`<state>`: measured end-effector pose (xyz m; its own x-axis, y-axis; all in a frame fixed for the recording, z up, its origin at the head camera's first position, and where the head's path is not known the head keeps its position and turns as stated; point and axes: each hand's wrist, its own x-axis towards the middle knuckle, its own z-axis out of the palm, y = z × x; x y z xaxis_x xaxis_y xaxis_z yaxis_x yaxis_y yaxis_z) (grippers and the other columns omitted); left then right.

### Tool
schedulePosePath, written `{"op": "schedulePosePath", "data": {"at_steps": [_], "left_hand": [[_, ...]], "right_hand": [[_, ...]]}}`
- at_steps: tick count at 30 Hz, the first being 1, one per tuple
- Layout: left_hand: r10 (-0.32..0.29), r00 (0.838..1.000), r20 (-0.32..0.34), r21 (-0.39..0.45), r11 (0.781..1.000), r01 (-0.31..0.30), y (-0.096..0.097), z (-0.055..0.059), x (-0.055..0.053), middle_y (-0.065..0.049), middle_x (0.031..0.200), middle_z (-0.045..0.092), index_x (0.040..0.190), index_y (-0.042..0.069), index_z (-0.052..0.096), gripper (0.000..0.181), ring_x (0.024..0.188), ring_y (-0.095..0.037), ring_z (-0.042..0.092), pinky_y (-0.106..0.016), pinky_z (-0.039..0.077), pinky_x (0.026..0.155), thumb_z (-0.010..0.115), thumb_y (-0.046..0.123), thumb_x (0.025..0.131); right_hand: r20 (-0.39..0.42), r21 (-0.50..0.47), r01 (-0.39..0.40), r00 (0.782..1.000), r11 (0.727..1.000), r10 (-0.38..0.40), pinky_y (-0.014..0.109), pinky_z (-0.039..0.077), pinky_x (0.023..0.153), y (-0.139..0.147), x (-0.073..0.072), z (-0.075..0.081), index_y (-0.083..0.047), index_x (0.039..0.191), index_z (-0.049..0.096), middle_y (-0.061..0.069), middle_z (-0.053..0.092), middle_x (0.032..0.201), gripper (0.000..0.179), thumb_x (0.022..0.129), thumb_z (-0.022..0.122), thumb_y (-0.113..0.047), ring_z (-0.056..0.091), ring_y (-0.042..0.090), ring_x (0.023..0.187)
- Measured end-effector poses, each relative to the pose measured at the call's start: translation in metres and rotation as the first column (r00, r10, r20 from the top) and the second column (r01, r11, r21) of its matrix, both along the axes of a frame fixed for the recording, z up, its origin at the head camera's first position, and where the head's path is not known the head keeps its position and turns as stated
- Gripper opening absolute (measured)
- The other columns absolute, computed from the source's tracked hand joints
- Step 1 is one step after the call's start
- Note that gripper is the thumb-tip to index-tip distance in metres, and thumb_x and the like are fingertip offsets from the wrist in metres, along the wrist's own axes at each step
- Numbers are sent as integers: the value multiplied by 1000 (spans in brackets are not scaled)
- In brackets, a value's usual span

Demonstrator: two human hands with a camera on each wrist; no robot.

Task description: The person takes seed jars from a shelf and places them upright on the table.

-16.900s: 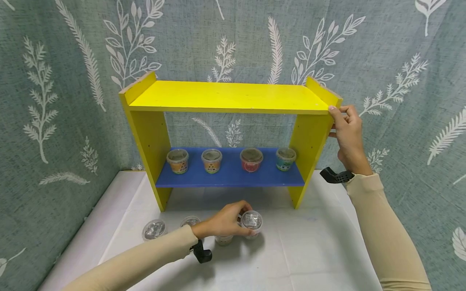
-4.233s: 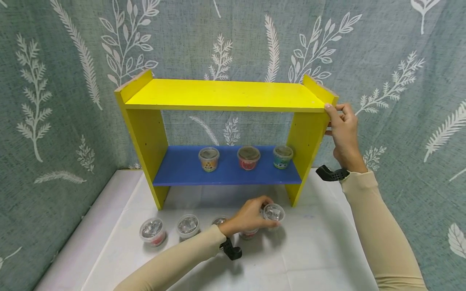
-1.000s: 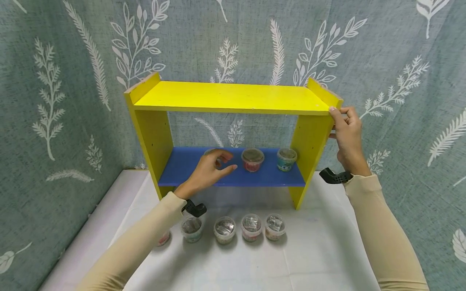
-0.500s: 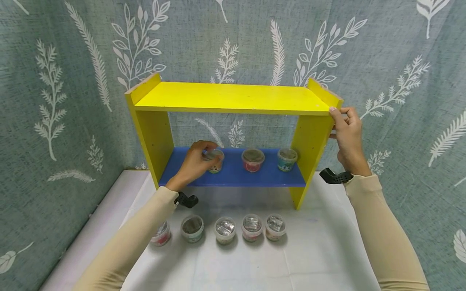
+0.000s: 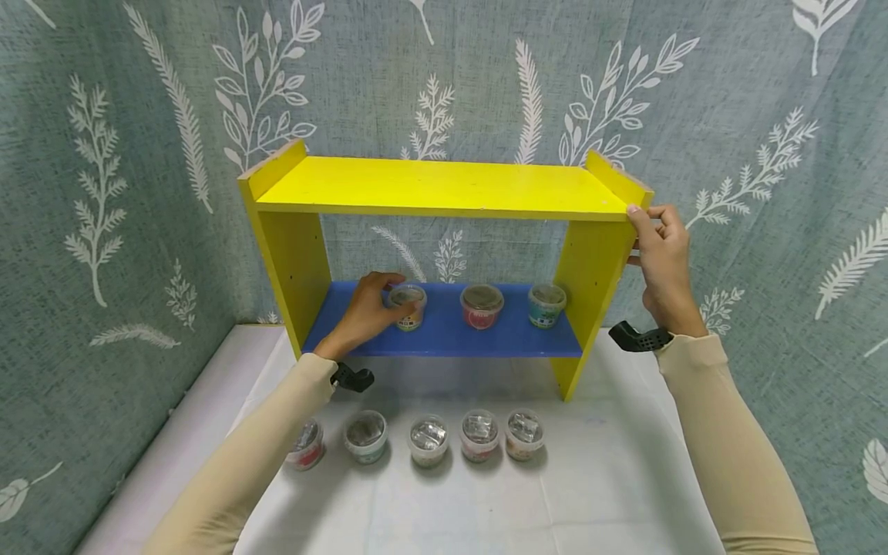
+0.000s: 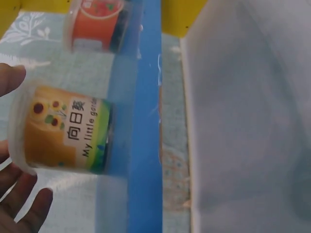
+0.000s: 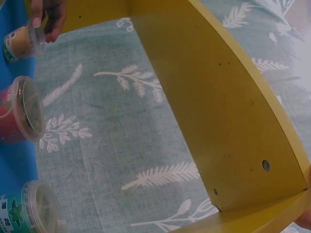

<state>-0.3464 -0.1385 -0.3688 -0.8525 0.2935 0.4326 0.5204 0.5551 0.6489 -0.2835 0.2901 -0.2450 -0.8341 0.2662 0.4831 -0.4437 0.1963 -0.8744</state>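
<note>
My left hand (image 5: pixel 368 312) reaches over the blue middle shelf. Its thumb and fingers pinch the lid rim of a small lidded plastic cup (image 5: pixel 409 316) with an orange label. Up close, the left wrist view shows sunflowers and "My little garden" on that cup (image 6: pixel 68 131), which stands upright by the blue board. My right hand (image 5: pixel 666 266) grips the upper right corner of the yellow shelf unit (image 5: pixel 444 185), thumb on the front edge. To the right of the held cup stand a red-labelled cup (image 5: pixel 482 308) and a green-labelled cup (image 5: pixel 546 307).
Several similar lidded cups stand in a row on the white table (image 5: pixel 486 509) before the unit, from a red one (image 5: pixel 307 451) at left to one (image 5: pixel 524 435) at right. My left forearm partly covers the leftmost. A leaf-patterned curtain (image 5: pixel 472 92) hangs behind.
The far-left shelf cup now stands at the right end of the table row. My left hand let go of it, came back up and took hold of the sunflower cup. My right hand stayed.
</note>
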Motion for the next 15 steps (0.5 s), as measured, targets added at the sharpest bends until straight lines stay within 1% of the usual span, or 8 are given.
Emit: {"op": "schedulePosePath", "data": {"at_steps": [6,11,15], "left_hand": [[-1,997,80,12,1000,0,-3,-4,-4,-18,135,54,144,2,55,68,118,-35,52,-51,47,95,77,40,93],[-8,989,149,14,1000,6,-4,-4,-4,-16,140,51,146,5,52,74,116,-33,51,-49,47,90,77,48,91],[-14,981,193,30,1000,8,-3,-5,-4,-13,143,50,148,7,50,77,118,-31,50,-48,47,90,76,51,91]], "right_hand": [[7,15,15,1000,1000,-15,32,49,74,0,-1,-1,-21,112,58,7,54,105,27,102,62,-46,59,21,92],[-6,22,27,1000,999,-26,32,48,73,0,-2,-2,-21,111,58,7,54,105,26,102,62,-45,59,21,91],[-13,20,29,1000,999,-29,31,49,72,1,-3,-2,-20,112,58,7,54,102,27,102,62,-45,59,21,90]]}}
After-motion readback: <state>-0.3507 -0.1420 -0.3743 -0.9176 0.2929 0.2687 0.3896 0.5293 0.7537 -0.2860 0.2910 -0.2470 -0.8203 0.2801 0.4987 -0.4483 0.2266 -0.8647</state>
